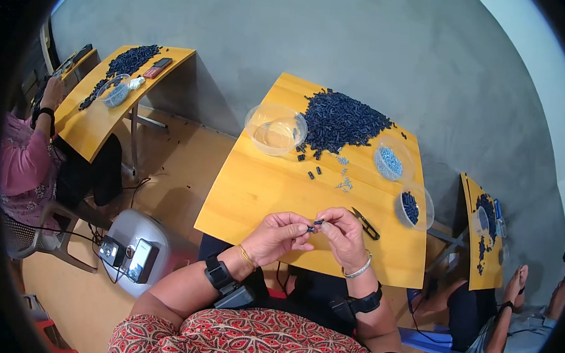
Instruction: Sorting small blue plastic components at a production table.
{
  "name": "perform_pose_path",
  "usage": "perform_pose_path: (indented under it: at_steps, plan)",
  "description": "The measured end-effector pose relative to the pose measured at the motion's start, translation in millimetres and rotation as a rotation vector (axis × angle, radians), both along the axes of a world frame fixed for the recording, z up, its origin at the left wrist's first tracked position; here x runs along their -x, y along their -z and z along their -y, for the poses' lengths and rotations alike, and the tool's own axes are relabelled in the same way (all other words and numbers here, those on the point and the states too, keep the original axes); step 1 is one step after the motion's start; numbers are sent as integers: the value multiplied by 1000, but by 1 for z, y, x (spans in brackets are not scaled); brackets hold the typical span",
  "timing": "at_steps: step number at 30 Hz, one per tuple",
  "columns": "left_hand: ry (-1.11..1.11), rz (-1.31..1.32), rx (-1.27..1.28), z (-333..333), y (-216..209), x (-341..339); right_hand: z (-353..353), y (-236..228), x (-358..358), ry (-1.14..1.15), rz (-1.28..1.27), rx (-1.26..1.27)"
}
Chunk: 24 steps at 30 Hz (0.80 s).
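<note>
Over the near edge of the yellow table my left hand (281,237) pinches a small black plastic piece (310,229) between thumb and fingers. Close beside it, my right hand (343,235) also has its fingertips closed on a small dark piece (319,222). The two pieces nearly meet; whether they are joined is too small to tell. Black-handled thread snips (367,225) lie just right of my right hand. Farther back rises a big heap of black plastic pieces (345,121), with loose silvery screw-like bits (344,184) in front of it.
A clear plastic bowl (276,129) stands left of the heap. At the right are a bowl of small bluish-silver bits (390,163) and a bowl of black pieces (411,208). Co-workers sit at a left table (89,127) and a right table (487,280). A grey box (147,234) carries devices and cables.
</note>
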<state>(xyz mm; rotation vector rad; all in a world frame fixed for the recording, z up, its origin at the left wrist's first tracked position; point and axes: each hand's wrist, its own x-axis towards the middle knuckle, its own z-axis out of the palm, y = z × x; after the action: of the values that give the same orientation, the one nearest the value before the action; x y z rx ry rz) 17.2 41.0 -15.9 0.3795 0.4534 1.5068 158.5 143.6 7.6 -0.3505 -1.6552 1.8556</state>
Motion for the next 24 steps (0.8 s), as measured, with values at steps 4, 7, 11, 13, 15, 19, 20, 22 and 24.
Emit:
perform_pose_path:
  at_steps: [4,7,11,13,15,19,20,22,24]
  plan:
    - [80,1,-20,1,-6,-3,4,0,-6,22,-3,-78]
    - [66,-40,33,3,-9,-4,2,-3,-6,8,17,-205]
    - [81,-31,44,3,-3,-1,2,-1,-8,2,88,-404]
    - [47,-47,19,2,-3,-1,6,-6,-7,14,104,-384]
    - [25,-54,42,3,-8,-3,7,-9,-8,25,121,-364]
    - [-21,-79,67,2,-12,-5,13,-16,-7,73,194,-398]
    - [-21,-78,70,2,-10,-6,15,-18,-6,107,187,-406]
    - [-63,-165,35,1,-9,-6,16,-19,-6,126,219,-434]
    - [-81,-203,47,1,-10,-8,17,-21,-6,143,251,-464]
